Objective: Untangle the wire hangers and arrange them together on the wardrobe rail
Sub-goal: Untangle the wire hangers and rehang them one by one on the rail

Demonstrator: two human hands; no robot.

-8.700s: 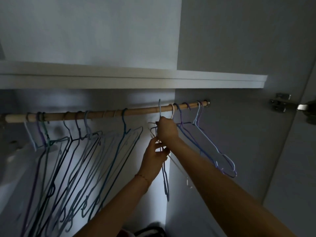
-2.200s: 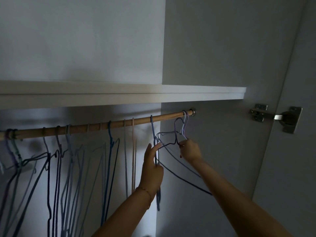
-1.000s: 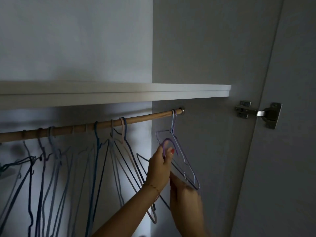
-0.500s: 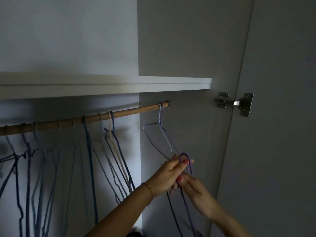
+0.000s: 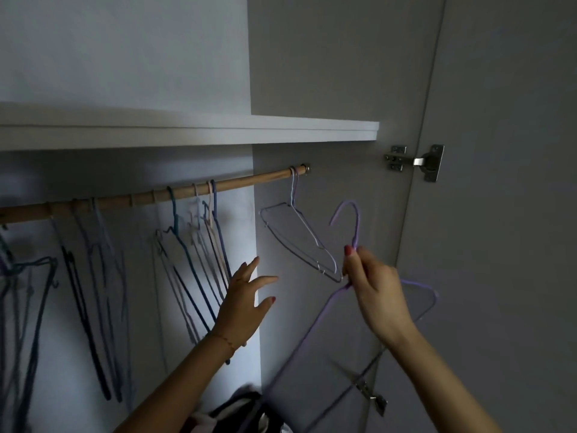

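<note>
A wooden wardrobe rail (image 5: 256,178) runs from the left up to the right side wall. My right hand (image 5: 373,284) pinches the neck of a purple wire hanger (image 5: 354,220), held off the rail with its hook up, below the rail's right end. One pale wire hanger (image 5: 296,235) hangs alone at the rail's right end. My left hand (image 5: 245,300) is open, fingers spread, beside a bunch of hangers (image 5: 199,251) at mid-rail. Several more dark and blue hangers (image 5: 87,292) hang further left.
A white shelf (image 5: 218,132) sits just above the rail. The wardrobe's right side wall and an open door with metal hinges (image 5: 416,160) (image 5: 370,396) stand at the right. Dark and white fabric (image 5: 237,415) lies at the bottom.
My right hand has lifted the purple hanger free and higher, hook now upright. My left hand has let go of it and moved left, open, toward the mid-rail bunch.
</note>
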